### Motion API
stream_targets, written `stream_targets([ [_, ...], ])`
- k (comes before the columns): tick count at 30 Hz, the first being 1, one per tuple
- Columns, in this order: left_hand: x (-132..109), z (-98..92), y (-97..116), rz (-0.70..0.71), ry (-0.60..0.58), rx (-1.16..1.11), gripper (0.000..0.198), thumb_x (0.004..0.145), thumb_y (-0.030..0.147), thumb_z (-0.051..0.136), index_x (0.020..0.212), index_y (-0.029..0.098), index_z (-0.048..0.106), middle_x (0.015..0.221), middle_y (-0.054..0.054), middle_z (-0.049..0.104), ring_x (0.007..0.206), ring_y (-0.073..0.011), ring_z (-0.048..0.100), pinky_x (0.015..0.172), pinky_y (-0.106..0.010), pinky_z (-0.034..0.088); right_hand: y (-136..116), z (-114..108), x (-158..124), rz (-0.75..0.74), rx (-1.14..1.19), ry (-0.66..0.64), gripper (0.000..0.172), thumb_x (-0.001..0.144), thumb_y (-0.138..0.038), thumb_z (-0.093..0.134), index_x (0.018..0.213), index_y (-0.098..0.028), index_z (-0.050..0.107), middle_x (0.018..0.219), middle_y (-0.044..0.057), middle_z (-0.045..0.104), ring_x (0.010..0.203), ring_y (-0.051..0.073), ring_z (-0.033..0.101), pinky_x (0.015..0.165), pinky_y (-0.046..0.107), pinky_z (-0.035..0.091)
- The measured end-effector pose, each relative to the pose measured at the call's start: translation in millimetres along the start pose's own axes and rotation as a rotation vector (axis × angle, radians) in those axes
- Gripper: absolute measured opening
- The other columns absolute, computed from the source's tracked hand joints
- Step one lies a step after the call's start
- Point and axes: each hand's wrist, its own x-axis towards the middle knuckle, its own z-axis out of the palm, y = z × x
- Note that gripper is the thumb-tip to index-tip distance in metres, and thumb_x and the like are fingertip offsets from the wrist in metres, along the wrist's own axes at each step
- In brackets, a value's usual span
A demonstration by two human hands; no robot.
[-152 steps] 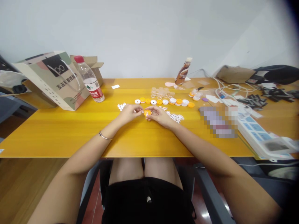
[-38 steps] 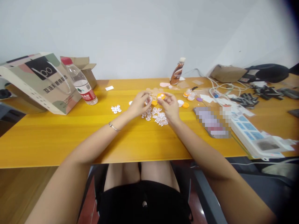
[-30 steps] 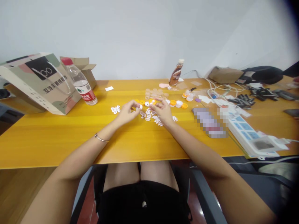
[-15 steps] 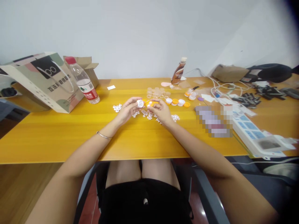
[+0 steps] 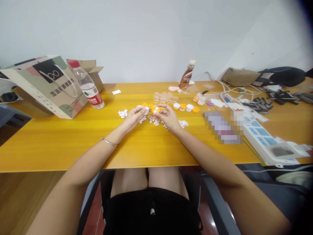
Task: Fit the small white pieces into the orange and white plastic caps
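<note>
My left hand (image 5: 134, 118) is closed on a small white round plastic piece (image 5: 147, 110), partly covered by the fingers. A small orange round cap (image 5: 156, 110) with a pale middle is pinched by my right hand (image 5: 169, 117). The two pieces are a short way apart above the table. White spoked, wheel-like pieces (image 5: 156, 121) lie beneath and between the hands. To the left of my left hand is a little pile of white plastic parts (image 5: 123, 113). White and orange caps (image 5: 183, 106) stand in a row beyond my right hand.
Clear plastic rings (image 5: 164, 97) are grouped behind the hands. A water bottle (image 5: 90, 91) and a paper bag (image 5: 58, 88) stand at left. A coffee bottle (image 5: 187, 75) is at the back. On the right are a blurred-out flat object (image 5: 223, 128), cables, black pieces (image 5: 259, 106) and a white power strip (image 5: 262, 137).
My left hand has turned and its fingers have closed further over the white piece. The orange cap in my right hand has tilted slightly. Objects on the table stay in place.
</note>
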Motion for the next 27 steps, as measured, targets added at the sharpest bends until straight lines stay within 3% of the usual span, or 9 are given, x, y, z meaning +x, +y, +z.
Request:
stream_targets([
  [4,2,-3.9,0,0.024,0.014,0.040,0.040,0.072,0.052,0.070,0.092,0.017,0.068,0.093,-0.006,0.069,0.081,-0.0126,0.063,0.068,-0.022,0.049,1,0,0,0.009,-0.020,-0.004,0.048,0.060,-0.038,0.077,0.099,-0.023,0.055,0.064,-0.006,0.058,0.063,0.012,0.059,0.072,0.031,0.050],
  [7,3,-5.4,1,0.025,0.006,0.031,0.042,0.077,0.055,0.064,0.095,0.018,0.068,0.085,-0.003,0.068,0.057,-0.0056,0.053,0.050,-0.018,0.042,2,1,-2,0.009,-0.019,-0.027,0.047,0.060,-0.036,0.077,0.100,-0.021,0.057,0.065,-0.006,0.058,0.064,0.011,0.060,0.073,0.030,0.050],
  [9,2,-5.3,2,0.007,-0.012,-0.010,0.040,0.076,0.052,0.067,0.096,0.018,0.068,0.087,-0.003,0.068,0.057,-0.0044,0.052,0.052,-0.017,0.043,2,2,-3,0.015,-0.020,-0.042,0.045,0.061,-0.035,0.078,0.099,-0.021,0.059,0.066,-0.005,0.059,0.065,0.011,0.060,0.073,0.029,0.050],
  [14,0,-4.8,0,0.034,-0.063,0.004,0.037,0.072,0.038,0.074,0.102,0.019,0.066,0.100,-0.004,0.066,0.080,-0.0096,0.061,0.076,-0.021,0.049,4,3,-4,-0.019,-0.061,-0.033,0.045,0.060,-0.036,0.078,0.098,-0.021,0.060,0.068,-0.005,0.062,0.066,0.011,0.061,0.073,0.029,0.051],
  [21,-2,-0.4,-7,0.338,-0.075,0.507,0.035,0.074,0.031,0.071,0.106,0.019,0.063,0.106,-0.006,0.063,0.084,-0.0131,0.060,0.075,-0.025,0.047,12,2,-2,-0.051,-0.085,-0.064,0.046,0.061,-0.039,0.079,0.098,-0.022,0.059,0.074,-0.002,0.067,0.070,0.014,0.065,0.075,0.031,0.052],
  [27,-3,-1.5,-4,0.513,-0.104,0.739,0.031,0.078,0.031,0.067,0.107,0.021,0.065,0.105,-0.007,0.064,0.092,-0.0152,0.058,0.078,-0.026,0.046,15,3,-2,-0.058,-0.078,-0.076,0.048,0.060,-0.040,0.079,0.100,-0.021,0.060,0.073,-0.002,0.066,0.067,0.014,0.064,0.073,0.031,0.053],
])
